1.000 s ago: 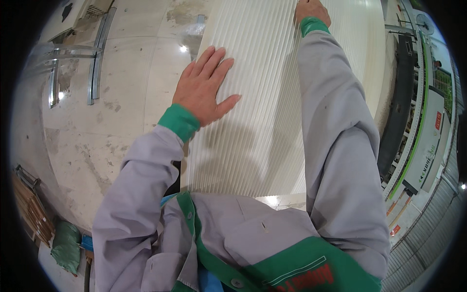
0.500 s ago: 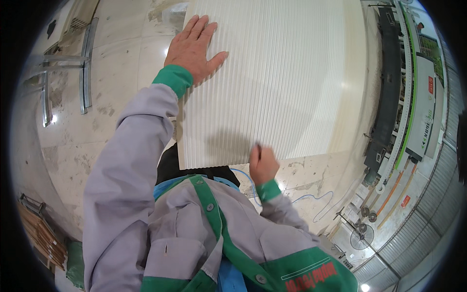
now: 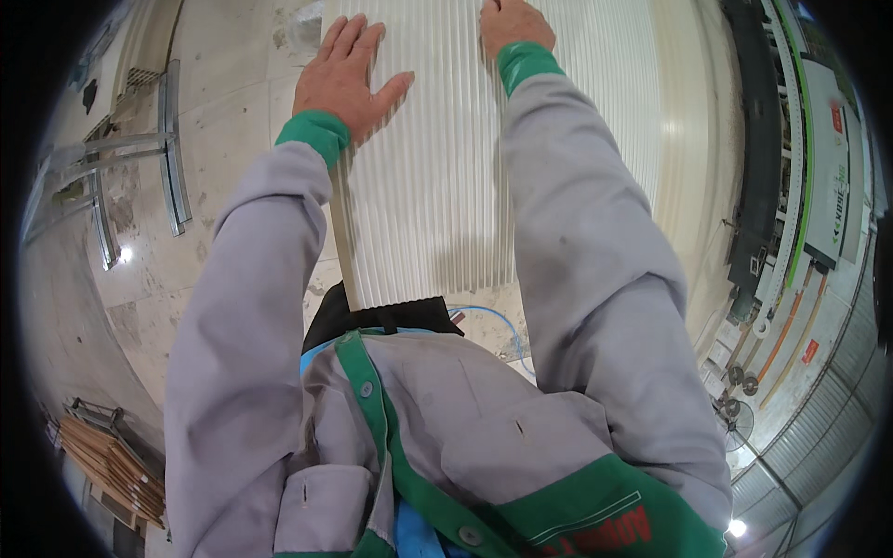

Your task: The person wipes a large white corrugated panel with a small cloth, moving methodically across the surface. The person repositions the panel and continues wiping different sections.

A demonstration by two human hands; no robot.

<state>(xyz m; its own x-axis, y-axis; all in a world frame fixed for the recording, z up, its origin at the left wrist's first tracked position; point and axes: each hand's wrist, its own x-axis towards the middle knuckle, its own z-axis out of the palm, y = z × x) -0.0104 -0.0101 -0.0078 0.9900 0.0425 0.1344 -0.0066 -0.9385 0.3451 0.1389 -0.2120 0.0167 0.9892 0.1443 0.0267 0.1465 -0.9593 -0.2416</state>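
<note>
A large cream-white panel with narrow parallel ribs stretches away from my waist, its near edge close to my body. My left hand lies flat near the panel's left edge, fingers spread and thumb pointing inward. Farther right, at the top of the picture, my right hand is closed over the ribs. Its fingertips reach the picture's edge, and what they grip is too small and hidden to name. Grey sleeves with green cuffs cover both arms, and the right one hides part of the panel.
Along the right stands a long machine with a dark rail. Metal bars lie on the left. A stack of brown boards sits lower left. A blue hose curls on the floor beyond my waist.
My right hand has moved from the panel's near edge far forward along the ribs, still closed. The left hand stays flat on the panel, appearing slightly higher and further left.
</note>
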